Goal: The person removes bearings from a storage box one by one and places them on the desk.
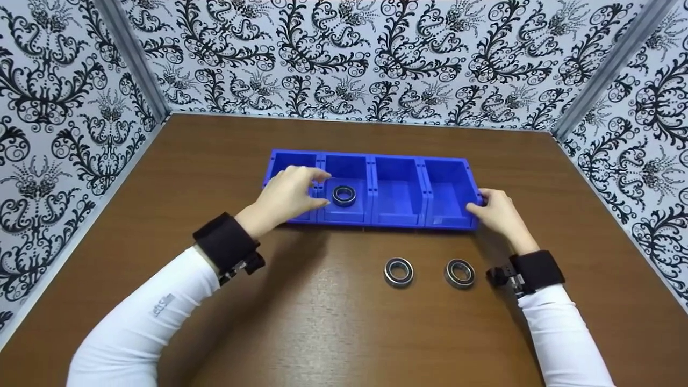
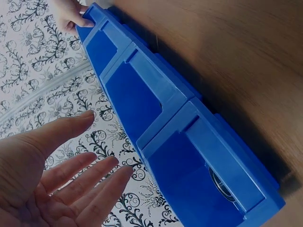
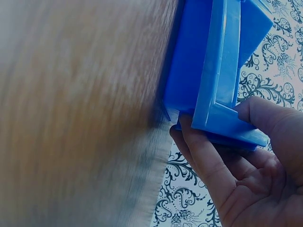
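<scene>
Both my hands at the blue four-bin tray [image 1: 399, 161], one bearing already inside it.

The tray sits mid-table on the wooden table [image 1: 322, 322], its long axis running left to right across my view, the open bin fronts facing toward me. My right hand [image 1: 497, 212] grips the tray's right end, thumb and fingers curled round the corner rim, which the right wrist view shows plainly. My left hand [image 1: 287, 194] hovers over the left end with fingers straight and spread, holding nothing, as the left wrist view shows. A bearing [image 1: 344, 195] lies flat in the second compartment from the left, just beside my left fingertips. Two more bearings, one [image 1: 398, 271] beside the other [image 1: 459, 273], lie flat on the table in front of the tray, near my right wrist.
</scene>
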A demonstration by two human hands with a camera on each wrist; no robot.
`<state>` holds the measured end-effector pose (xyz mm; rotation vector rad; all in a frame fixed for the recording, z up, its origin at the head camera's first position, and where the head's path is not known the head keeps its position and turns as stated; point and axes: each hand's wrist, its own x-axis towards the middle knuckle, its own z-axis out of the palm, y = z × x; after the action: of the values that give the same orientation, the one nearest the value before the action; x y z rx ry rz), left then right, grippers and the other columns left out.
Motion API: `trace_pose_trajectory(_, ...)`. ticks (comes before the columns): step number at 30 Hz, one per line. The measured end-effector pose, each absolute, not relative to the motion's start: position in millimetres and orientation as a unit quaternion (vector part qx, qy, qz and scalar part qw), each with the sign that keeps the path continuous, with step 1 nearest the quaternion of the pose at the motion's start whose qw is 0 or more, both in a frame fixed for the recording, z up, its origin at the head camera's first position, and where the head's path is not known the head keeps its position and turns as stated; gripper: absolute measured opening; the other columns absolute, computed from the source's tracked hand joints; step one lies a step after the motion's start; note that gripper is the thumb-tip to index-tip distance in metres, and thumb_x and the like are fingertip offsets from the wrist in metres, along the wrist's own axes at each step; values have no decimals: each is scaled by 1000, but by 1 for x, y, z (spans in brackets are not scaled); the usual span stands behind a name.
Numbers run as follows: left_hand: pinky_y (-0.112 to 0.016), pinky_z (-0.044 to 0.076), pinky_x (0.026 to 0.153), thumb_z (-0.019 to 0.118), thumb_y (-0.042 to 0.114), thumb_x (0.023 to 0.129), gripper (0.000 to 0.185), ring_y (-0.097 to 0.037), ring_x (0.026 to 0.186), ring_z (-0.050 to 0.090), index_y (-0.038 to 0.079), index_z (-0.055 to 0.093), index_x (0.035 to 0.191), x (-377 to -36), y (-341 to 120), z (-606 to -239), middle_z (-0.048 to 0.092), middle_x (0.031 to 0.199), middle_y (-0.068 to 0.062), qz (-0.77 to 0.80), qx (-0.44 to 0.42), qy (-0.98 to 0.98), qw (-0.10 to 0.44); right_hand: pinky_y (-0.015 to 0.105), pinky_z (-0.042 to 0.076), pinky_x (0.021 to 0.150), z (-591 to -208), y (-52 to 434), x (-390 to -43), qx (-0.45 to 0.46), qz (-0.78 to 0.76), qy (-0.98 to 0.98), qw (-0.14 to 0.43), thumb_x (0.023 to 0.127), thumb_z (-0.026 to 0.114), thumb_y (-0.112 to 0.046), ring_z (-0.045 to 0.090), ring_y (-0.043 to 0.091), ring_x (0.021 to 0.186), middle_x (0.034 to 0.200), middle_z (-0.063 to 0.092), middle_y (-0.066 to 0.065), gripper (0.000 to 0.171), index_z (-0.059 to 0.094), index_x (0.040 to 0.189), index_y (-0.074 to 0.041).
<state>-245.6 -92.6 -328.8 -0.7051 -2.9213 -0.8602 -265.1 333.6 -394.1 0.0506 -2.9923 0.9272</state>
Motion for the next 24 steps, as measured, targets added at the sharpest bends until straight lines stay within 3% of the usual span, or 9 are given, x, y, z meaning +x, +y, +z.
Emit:
trace_pose_trajectory(3, -46, 57, 101, 82, 21, 87, 52, -30, 120, 70, 3, 67, 133, -249, -89, -329, 72, 132, -14, -272, -229, -935, 8, 18, 46, 71, -394, 333, -264, 16, 296, -955, 5, 94, 58, -13, 68, 23, 90, 119, 69, 35, 51, 55, 136, 16)
trace_pose_trajectory(10, -47, 54, 107, 83, 21, 85, 54, -30, 127, 66, 5, 67, 134, -257, -80, -330, 70, 136, -11, -247, -242, -938, 6, 18, 44, 64, -393, 333, -264, 22, 294, -955, 11, 93, 59, -13, 59, 8, 74, 110, 72, 30, 49, 58, 133, 14)
trace_pose_trajectory(18, -47, 49, 113, 83, 22, 85, 57, -31, 135, 61, 6, 65, 137, -266, -70, -331, 67, 140, -11, -230, -243, -942, -5, 18, 46, 71, -394, 333, -264, 21, 295, -955, 10, 94, 58, -13, 68, 25, 92, 119, 69, 35, 50, 56, 135, 16)
trace_pose_trajectory(24, -47, 47, 115, 82, 21, 87, 55, -32, 135, 59, 5, 65, 136, -271, -65, -333, 67, 140, -12, -225, -248, -942, -11, 18, 46, 68, -393, 333, -264, 20, 297, -955, 10, 94, 59, -13, 65, 18, 83, 117, 70, 34, 50, 56, 135, 16)
